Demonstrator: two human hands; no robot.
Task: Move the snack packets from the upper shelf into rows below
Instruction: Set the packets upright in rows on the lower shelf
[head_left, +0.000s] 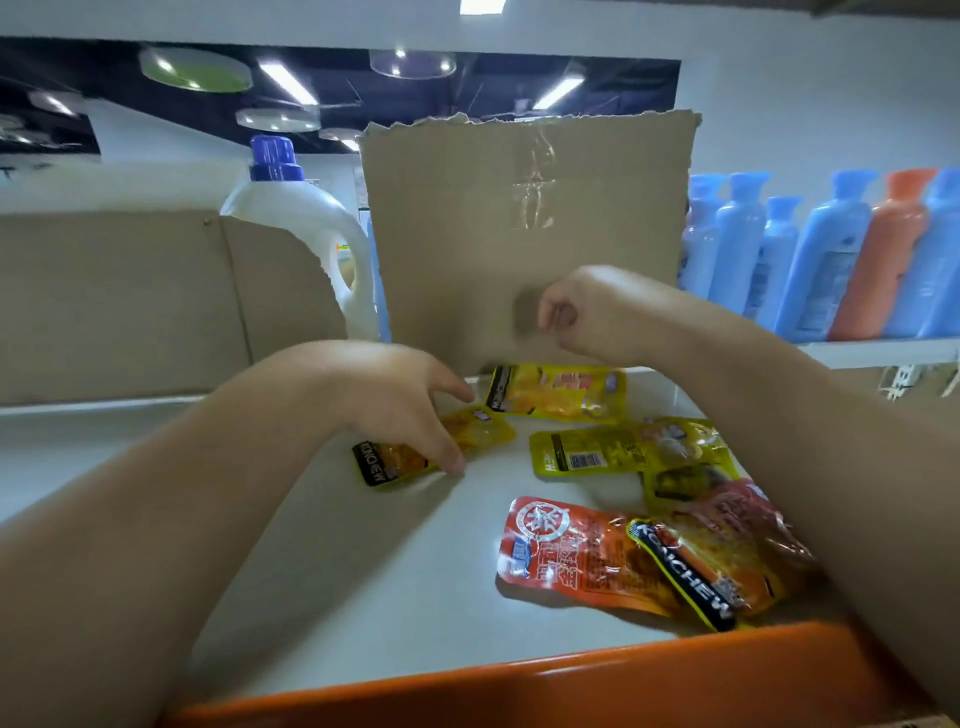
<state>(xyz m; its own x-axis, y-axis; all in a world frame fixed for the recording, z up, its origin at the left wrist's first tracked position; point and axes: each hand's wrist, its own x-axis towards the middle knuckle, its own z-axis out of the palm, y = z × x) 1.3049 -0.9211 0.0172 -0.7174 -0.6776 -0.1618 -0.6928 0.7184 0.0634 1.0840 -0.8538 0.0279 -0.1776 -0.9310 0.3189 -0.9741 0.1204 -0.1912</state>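
White shelf (322, 561) holds scattered packets (566, 556); left hand (400, 400) clasps a yellow packet (485, 431), right hand (587, 312) hovers curled, empty; lift it clear of neighbours.

We see snack packets flat on the shelf (337, 571): a yellow packet (556, 392) by the back edge, a second yellow packet (485, 434) left of it, an orange packet (561, 556) near the front edge, a black-banded packet (685, 566) overlapping it.

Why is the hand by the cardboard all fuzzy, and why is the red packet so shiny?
Head view: the right hand is smeared by motion blur, while the left hand on a yellow packet looks sharper. Also in the head view, the ceiling lights likely bounce white glare off the glossy red packet.
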